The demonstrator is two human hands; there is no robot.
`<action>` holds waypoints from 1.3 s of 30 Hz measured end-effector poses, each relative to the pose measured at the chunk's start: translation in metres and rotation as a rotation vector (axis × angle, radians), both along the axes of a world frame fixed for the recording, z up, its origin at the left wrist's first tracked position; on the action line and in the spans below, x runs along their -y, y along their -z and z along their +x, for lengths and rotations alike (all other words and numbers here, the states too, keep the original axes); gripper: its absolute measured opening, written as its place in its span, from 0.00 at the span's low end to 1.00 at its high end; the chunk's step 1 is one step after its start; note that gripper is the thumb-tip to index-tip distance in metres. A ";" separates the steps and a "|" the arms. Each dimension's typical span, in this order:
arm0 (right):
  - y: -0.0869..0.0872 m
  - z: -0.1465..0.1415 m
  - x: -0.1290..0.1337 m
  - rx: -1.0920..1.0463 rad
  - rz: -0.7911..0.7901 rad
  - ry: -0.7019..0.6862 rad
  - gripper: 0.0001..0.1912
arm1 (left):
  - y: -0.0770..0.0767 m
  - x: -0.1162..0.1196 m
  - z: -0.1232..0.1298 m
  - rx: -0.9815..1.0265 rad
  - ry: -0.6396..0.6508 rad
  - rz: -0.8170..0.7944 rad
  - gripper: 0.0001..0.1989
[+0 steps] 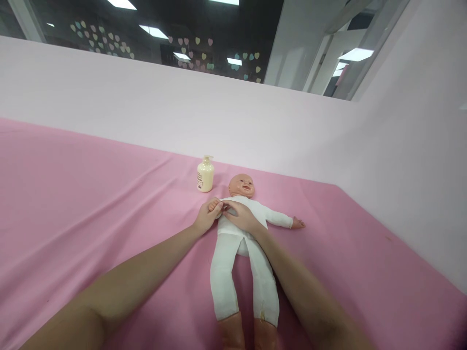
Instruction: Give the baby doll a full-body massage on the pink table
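A baby doll in a white cloth suit lies on its back, head away from me, with bare lower legs toward me. Its arm on the right side stretches out flat, palm up. My left hand is closed around the doll's other arm beside its chest. Over the chest my right hand bends in from the right, its fingertips meeting my left hand at that same arm. Most of this arm is hidden by my fingers. A cream pump bottle stands upright just beyond my left hand, touched by neither hand.
A pink sheet with some creases covers the surface under the doll. White walls rise behind it and on the right. Above the back wall is a dark window with heart-shaped stickers and reflected ceiling lights.
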State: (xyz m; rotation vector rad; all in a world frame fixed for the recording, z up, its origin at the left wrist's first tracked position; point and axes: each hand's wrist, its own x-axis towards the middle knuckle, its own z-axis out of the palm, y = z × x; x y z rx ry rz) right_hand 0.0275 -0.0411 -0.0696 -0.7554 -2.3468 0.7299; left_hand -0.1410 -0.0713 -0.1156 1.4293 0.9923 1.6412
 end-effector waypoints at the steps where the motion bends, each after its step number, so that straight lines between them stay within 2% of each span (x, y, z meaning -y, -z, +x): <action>1: 0.001 0.000 0.000 -0.007 -0.003 0.000 0.19 | 0.000 0.001 0.000 -0.008 -0.006 0.018 0.25; 5: 0.002 0.000 0.000 -0.020 -0.009 0.007 0.18 | -0.001 0.002 0.000 -0.023 -0.073 0.051 0.23; 15: -0.002 -0.001 0.001 0.008 0.016 -0.006 0.15 | 0.001 0.000 0.000 -0.137 -0.107 0.020 0.13; 27: 0.000 0.000 0.000 0.027 0.044 0.014 0.12 | 0.002 -0.001 0.001 -0.072 -0.065 -0.009 0.18; 33: 0.003 0.000 0.000 -0.006 0.010 0.010 0.12 | -0.003 0.003 -0.003 -0.047 -0.014 0.090 0.23; 39: 0.003 0.000 0.001 -0.006 0.001 0.006 0.14 | -0.004 0.003 -0.003 -0.093 -0.058 0.085 0.23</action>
